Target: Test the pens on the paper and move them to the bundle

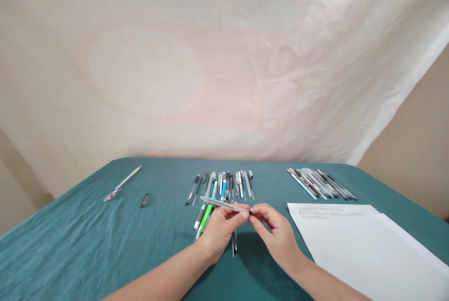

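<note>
My left hand (221, 230) grips a clear-barrelled pen (220, 204) that slants up to the left above the table. My right hand (275, 233) pinches the pen's dark right end between thumb and forefinger. Both hands hover over the middle of a teal tablecloth (105, 249). Just beyond them lies a row of several pens (224, 186), among them a green one (205, 219) and a white one beside it. One or two dark pens lie under my left hand, partly hidden.
A second batch of several pens (321, 183) lies at the back right. White paper sheets (365, 249) with some handwriting cover the right side. A clear pen (121, 184) and a small dark cap (144, 200) lie at the left. A pale cloth backdrop hangs behind.
</note>
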{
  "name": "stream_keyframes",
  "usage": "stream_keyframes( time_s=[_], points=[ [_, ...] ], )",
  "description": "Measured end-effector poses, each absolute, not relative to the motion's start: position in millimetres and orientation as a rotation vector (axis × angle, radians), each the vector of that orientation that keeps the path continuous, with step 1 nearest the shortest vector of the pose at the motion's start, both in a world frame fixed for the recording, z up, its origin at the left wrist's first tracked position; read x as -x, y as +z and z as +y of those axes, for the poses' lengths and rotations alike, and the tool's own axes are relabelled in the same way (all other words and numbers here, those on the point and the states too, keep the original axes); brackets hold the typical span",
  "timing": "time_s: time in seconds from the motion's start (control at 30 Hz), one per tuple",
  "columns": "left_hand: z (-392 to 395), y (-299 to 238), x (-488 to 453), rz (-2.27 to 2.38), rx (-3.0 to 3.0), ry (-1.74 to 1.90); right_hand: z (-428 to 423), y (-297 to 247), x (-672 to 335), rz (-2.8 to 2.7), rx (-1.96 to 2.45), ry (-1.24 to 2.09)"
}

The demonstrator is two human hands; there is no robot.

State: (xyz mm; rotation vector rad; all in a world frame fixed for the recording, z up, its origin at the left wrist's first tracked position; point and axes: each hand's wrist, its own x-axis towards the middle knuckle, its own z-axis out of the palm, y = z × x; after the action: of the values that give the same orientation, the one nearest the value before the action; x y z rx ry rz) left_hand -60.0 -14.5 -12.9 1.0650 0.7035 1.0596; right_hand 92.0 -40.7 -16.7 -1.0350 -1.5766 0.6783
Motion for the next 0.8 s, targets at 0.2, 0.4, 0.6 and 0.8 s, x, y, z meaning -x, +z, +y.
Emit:
stream_keyframes(
  time_s=[0.2,0.4,0.6,0.8],
  points=[
    [-15.2,-10.4,59.4,0.706,-1.087,1.053,-40.8,-15.1,-92.9,-1.611,1.051,0.581],
    [-14.8,-8.1,59.4,0.712,-1.114,1.034,-40.6,-15.4,-94.7,-1.677,1.058,0.556],
    [-16.3,-6.4,59.5,0.727,-1.129,1.018,-39.9,-16.7,-95.3,-1.713,1.053,0.529],
    [-16.0,-4.3,59.6,0.773,-1.035,1.065,-38.9,-17.1,-93.7,-1.706,1.054,0.505]
  ],
)
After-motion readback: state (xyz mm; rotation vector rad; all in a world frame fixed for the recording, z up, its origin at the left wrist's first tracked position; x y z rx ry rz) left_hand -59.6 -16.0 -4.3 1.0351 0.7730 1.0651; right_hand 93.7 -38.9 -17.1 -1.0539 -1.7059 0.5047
